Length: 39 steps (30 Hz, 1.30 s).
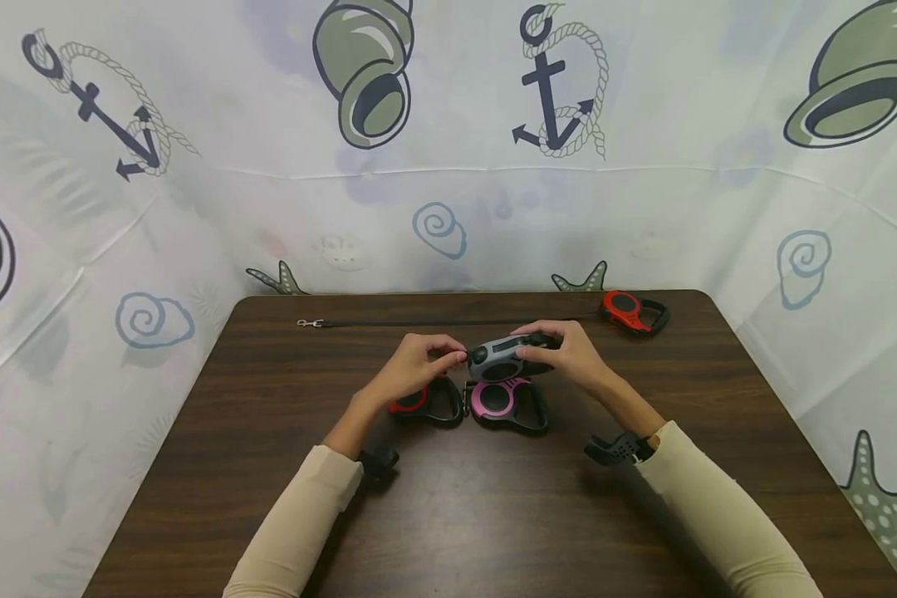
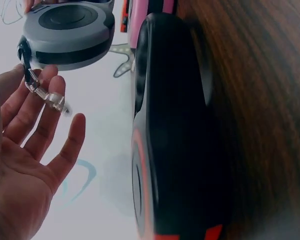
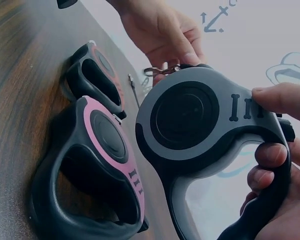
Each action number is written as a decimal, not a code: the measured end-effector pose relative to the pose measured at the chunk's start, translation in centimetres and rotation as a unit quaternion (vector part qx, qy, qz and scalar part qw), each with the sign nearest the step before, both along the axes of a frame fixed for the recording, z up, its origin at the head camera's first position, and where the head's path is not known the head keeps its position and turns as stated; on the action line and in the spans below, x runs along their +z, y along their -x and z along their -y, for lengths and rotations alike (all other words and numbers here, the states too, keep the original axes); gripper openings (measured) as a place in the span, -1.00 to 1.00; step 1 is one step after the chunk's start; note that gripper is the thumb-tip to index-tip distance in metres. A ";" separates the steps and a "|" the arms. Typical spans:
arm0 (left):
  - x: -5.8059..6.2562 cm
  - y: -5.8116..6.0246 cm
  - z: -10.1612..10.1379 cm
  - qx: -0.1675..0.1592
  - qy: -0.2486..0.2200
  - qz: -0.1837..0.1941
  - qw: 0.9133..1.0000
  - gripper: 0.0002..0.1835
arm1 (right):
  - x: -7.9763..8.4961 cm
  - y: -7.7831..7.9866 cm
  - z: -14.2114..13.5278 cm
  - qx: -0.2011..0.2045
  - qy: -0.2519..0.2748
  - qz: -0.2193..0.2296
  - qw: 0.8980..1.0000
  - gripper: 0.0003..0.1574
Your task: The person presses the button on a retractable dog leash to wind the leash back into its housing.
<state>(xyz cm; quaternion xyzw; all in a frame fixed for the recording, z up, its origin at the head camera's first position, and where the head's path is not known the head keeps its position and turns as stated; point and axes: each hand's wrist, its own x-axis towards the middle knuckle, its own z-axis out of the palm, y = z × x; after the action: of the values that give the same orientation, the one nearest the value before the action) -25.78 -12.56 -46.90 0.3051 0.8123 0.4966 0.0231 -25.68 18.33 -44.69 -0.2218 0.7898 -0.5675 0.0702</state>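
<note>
Leash clip [image 2: 42, 92] dangling at left hand [image 1: 416, 365], gray retractable leash [image 3: 180, 112] gripped in right hand [image 1: 571, 353]

Nearest, on the wood-grain table [image 1: 463, 515], a red-and-black retractable leash [image 3: 104, 64] and a pink-and-black retractable leash [image 1: 495, 399] are lying side by side, a small metal clip [image 1: 465, 399] sitting between them.

Just above and beyond the pink one, the gray leash is hanging in the air. The right hand is gripping it, fingers curling through the handle, thumb resting on the casing. The left hand is pinching the black strap end [image 2: 27, 72] beside the casing, its other fingers spreading loosely. The step in hand is probably taking hold of that strap end; the next move seems to be calling for a firm pinch and a steady casing — plus room to the left.

The paired leashes are crowding the space underneath. Farther back, another red retractable leash [image 1: 624, 309] is resting near the far edge, its long strap [image 1: 433, 323] running left to a swivel clip [image 1: 310, 322] — lying across the way beyond the hands. Behind everything, a nautical-print sheet [image 1: 269, 133] is hanging.
</note>
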 end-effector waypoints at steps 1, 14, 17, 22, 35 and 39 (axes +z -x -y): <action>-0.1 0.0 -0.1 0.001 -0.001 -0.004 1.000 -0.84 | -0.1 0.0 0.0 0.000 -0.001 0.001 1.000 -0.56; -0.5 -0.5 -1.9 0.009 0.012 -0.057 0.998 -0.62 | 0.2 0.1 -0.8 -0.001 0.001 0.013 1.000 -0.57; -0.3 -0.7 -2.6 0.009 0.014 -0.050 0.999 -0.60 | 0.4 0.2 -1.3 0.003 -0.002 0.015 1.000 -0.57; 0.0 -0.9 -3.9 0.002 0.006 -0.030 1.000 -0.56 | 0.6 0.5 -2.6 0.007 -0.020 0.004 1.000 -0.60; 0.4 -1.6 -8.1 -0.015 -0.004 -0.010 1.000 -0.51 | 1.1 0.5 -6.9 0.024 -0.019 0.037 0.999 -0.62; 0.5 -1.7 -9.5 -0.022 0.012 -0.006 1.000 -0.52 | 1.0 0.2 -8.2 0.027 -0.005 0.068 0.997 -0.66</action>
<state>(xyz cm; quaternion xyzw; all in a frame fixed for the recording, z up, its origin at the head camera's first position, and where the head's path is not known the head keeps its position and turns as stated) -24.06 -3.11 -46.36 0.3251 0.8117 0.4841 0.0330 -25.92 26.53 -43.67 -0.2031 0.7801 -0.5750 0.1400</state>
